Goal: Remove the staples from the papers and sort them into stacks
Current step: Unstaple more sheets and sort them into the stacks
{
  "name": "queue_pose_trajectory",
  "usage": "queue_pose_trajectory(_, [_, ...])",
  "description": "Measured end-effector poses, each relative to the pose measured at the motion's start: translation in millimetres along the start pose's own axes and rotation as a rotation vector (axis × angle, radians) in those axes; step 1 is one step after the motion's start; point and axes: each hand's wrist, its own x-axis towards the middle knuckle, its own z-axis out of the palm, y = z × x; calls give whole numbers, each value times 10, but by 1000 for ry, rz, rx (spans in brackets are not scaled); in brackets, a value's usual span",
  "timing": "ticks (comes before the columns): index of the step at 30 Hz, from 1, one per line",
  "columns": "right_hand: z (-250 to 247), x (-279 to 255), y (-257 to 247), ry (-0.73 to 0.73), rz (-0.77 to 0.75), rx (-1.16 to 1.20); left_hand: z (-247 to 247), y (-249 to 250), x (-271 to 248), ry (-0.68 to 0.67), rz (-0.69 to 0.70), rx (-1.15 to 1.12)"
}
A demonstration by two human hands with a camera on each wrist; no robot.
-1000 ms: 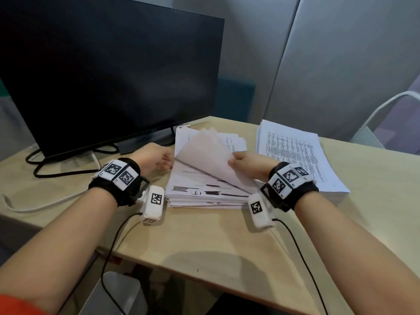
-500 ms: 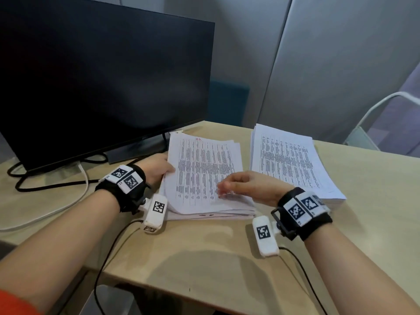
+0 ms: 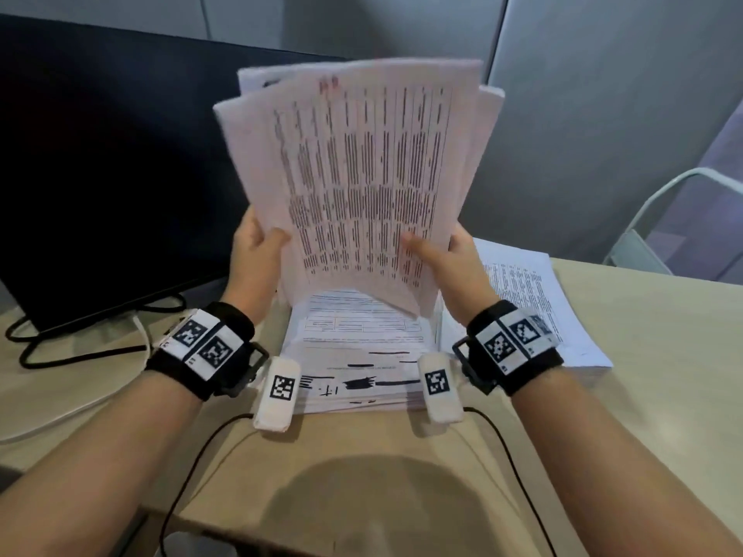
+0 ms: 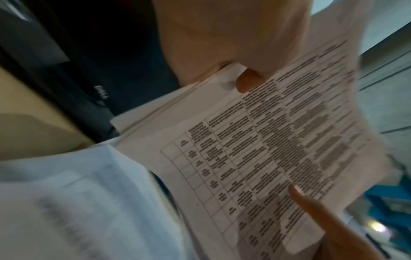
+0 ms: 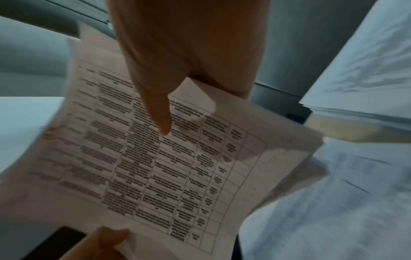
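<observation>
I hold a bundle of printed sheets upright above the desk, its front page a table of text with a red mark at the top. My left hand grips its lower left edge, thumb on the front. My right hand grips the lower right edge, thumb pressed on the page. In the left wrist view the bundle shows several layered sheets under my thumb. In the right wrist view my thumb lies on the table page. Below lies a paper stack. No staple is visible.
A second paper stack lies at the right on the wooden desk. A dark monitor stands at the left with black and white cables beside it. A white chair frame is at the far right.
The top bundle lay flat on the middle stack half a second ago. Both hands have since lifted it upright off the stack, uncovering a different page beneath.
</observation>
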Motion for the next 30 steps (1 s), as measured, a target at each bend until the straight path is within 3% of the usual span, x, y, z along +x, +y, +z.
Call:
queue_pose_trajectory(3, [25,-134,288,-57,187,-100,-40,-334,-89,14,-220,147])
queue_pose_trajectory(5, [58,-200,465,31,244,-108,-122,-544,-71,-61,-316,241])
queue_pose_trajectory(8, [-32,-120,399,245,107,-123,-191,-632,154,-83,-292,506])
queue_pose_trajectory(11, [-329,17,272,510,69,-4,-172,-638,222,-301,-452,926])
queue_pose_trajectory(13, [-563,73,284,643,148,156,-133,-660,199,-484,-483,1109])
queue_pose_trajectory(16, [-794,8,408,634,217,172,-133,-720,204,-529,-431,1210])
queue_pose_trajectory(20, [-859,-160,603,554,298,164,-201,-747,243,-347,-485,1190])
queue_pose_trajectory(26, [-670,-264,692,340,380,228,-239,-622,169,-143,-296,1016])
queue_pose_trajectory(28, [-602,-267,671,259,416,266,-222,-638,147,-151,-382,764])
queue_pose_trajectory(30, [-505,-286,649,173,431,254,-164,-653,83,-176,-594,337])
